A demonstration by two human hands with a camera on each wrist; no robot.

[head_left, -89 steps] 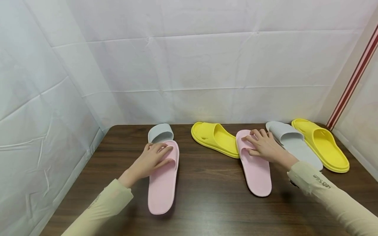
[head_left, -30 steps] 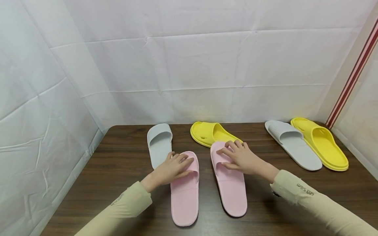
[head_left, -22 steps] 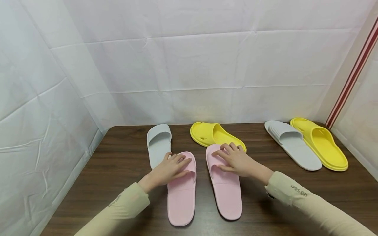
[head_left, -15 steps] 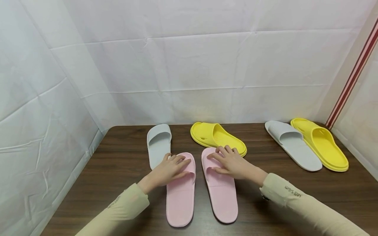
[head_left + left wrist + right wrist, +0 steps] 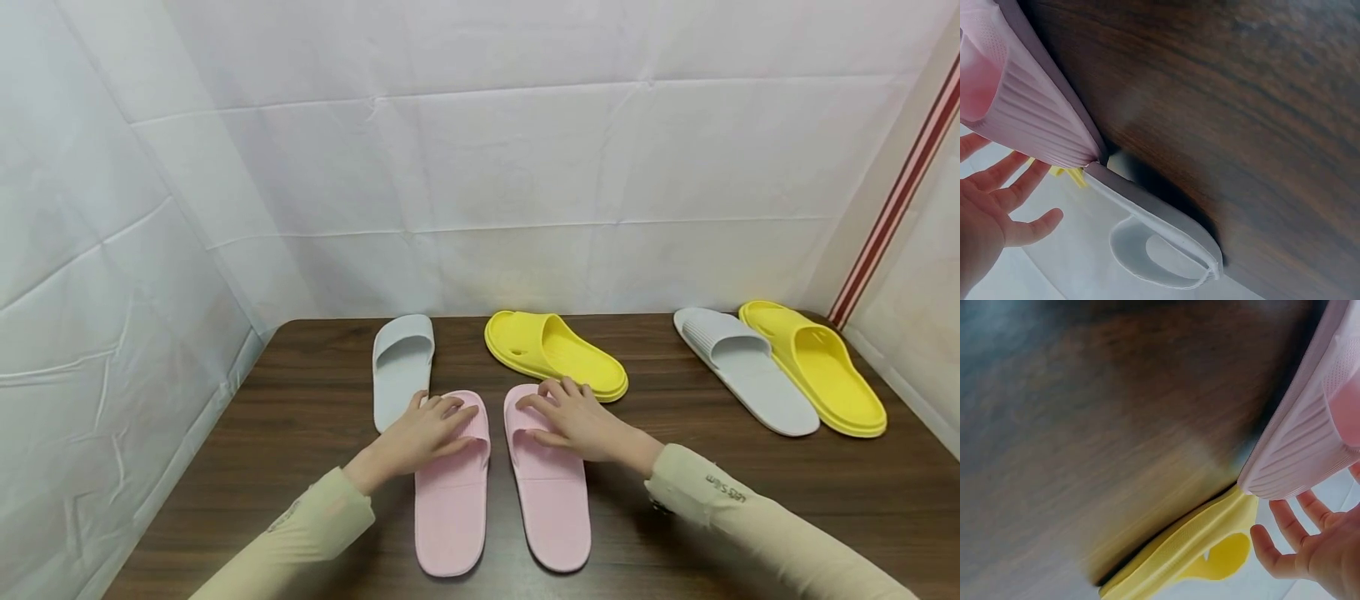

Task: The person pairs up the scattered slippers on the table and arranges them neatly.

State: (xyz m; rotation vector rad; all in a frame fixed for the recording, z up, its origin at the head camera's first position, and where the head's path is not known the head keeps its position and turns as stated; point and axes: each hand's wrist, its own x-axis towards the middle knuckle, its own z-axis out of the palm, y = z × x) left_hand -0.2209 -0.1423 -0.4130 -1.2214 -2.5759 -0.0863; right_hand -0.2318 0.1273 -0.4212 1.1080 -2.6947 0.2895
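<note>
In the head view my left hand (image 5: 423,433) holds a pink slipper (image 5: 452,525) by its ribbed strap. The thumb lies at the strap's open edge and the other fingers spread over the top. My right hand (image 5: 573,421) holds the matching pink slipper (image 5: 555,525) the same way. The two slippers lie side by side, toes pointing away, a narrow strip of table between them. In the left wrist view, the outer fingers (image 5: 1032,228) stand apart from the strap. In the right wrist view, fingertips (image 5: 1282,509) meet the strap's side.
A grey slipper (image 5: 401,375) sits just behind my left hand. One yellow slipper (image 5: 525,342) lies slanted behind my right hand. Another grey slipper (image 5: 761,383) and yellow slipper (image 5: 840,375) lie together at the right. White cloth (image 5: 495,167) hangs behind the dark wooden table (image 5: 315,400).
Both pink slippers have come toward me and closer together, the right one moving left and off the yellow slipper, the left one moving right from over the grey slipper.
</note>
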